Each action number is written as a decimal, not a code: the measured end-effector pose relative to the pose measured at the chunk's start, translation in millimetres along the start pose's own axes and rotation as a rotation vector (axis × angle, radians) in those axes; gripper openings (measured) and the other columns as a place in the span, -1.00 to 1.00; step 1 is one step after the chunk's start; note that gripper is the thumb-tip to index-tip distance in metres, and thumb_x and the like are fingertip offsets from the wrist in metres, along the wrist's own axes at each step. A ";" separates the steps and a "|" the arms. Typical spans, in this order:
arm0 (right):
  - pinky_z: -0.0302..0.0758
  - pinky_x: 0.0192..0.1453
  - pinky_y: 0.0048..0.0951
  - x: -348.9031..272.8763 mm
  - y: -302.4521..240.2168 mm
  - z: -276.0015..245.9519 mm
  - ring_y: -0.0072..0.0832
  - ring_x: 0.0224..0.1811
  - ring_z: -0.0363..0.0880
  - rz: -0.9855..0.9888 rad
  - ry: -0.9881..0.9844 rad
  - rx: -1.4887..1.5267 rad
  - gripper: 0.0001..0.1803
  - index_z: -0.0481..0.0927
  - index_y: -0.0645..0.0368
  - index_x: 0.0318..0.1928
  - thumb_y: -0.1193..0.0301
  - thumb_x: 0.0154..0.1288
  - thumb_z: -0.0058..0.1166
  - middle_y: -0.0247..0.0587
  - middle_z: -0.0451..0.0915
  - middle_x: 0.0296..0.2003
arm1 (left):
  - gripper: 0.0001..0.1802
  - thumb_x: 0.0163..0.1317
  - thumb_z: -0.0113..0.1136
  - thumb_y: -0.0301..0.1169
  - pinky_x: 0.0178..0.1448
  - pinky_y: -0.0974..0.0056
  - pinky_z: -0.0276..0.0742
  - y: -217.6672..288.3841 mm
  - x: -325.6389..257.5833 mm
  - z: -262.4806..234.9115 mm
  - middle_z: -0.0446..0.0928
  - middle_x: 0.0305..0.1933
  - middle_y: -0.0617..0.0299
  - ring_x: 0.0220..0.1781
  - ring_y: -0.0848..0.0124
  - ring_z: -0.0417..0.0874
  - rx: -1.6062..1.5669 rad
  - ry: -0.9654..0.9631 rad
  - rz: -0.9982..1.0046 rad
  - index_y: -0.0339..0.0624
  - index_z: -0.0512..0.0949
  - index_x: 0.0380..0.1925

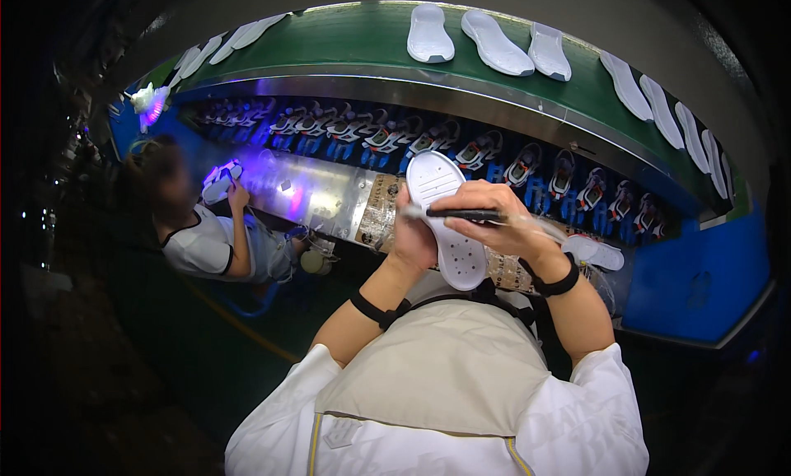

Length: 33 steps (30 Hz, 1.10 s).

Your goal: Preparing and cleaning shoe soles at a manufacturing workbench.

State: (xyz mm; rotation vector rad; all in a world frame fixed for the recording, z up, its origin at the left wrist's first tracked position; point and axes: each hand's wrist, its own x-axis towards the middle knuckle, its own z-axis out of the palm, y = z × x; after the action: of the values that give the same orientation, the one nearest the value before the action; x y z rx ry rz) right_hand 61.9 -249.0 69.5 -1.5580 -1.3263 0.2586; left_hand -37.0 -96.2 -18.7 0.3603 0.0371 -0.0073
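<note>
In front of me a white shoe sole [449, 247] stands tilted, its inner face toward me, with grooves at the upper end and small holes at the lower end. My left hand [412, 241] grips it by its left edge. Closed around a black-handled brush [470, 215], my right hand [507, 221] lies across the middle of the sole. The brush's pale tip is at the left edge, near my left fingers, and looks blurred. A thin clear tube trails from behind my right hand.
A green conveyor [354, 44] carries several white soles [494, 44]. Below it, a row of shoe uppers on blue holders [385, 138] runs along. Another sole [593, 252] lies right of my wrist. At left sits a co-worker [218, 241] holding a shoe [221, 184] under violet light.
</note>
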 end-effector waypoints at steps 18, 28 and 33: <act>0.34 -0.01 -0.25 -6.4 -20.3 -24.4 -0.30 -0.13 0.57 -0.140 -0.237 -0.153 -0.66 0.76 0.03 0.01 0.44 0.18 0.44 -0.29 0.63 -0.31 | -0.12 0.40 -0.29 0.45 0.11 0.03 0.63 12.0 40.3 16.9 0.57 0.01 -0.07 0.06 0.08 0.57 0.017 0.005 0.128 -0.10 0.50 0.21; 0.35 -0.05 -0.24 -3.0 -24.1 -33.2 -0.30 -0.18 0.56 -0.227 -0.212 -0.032 -0.73 0.77 -0.01 -0.02 0.40 0.25 0.41 -0.28 0.61 -0.34 | -0.03 0.34 -0.19 0.51 -0.01 0.21 0.51 46.4 56.4 41.9 0.27 -0.08 0.11 -0.11 0.31 0.35 0.009 -0.033 0.165 -0.31 0.35 0.13; 0.36 0.03 -0.27 1.1 -24.1 -41.8 -0.34 -0.12 0.57 -0.118 -0.164 -0.164 -0.61 0.79 0.01 0.06 0.41 0.19 0.47 -0.29 0.69 -0.22 | -0.04 0.32 -0.18 0.51 -0.06 0.22 0.48 60.2 64.7 56.6 0.27 -0.08 0.10 -0.15 0.32 0.34 0.032 -0.080 0.206 -0.31 0.36 0.05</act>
State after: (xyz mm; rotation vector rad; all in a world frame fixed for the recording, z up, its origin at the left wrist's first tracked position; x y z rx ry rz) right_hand 77.3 -274.3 107.6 -1.6139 -1.5963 0.2120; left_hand 30.5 -59.8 53.0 0.3940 -0.0791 0.1818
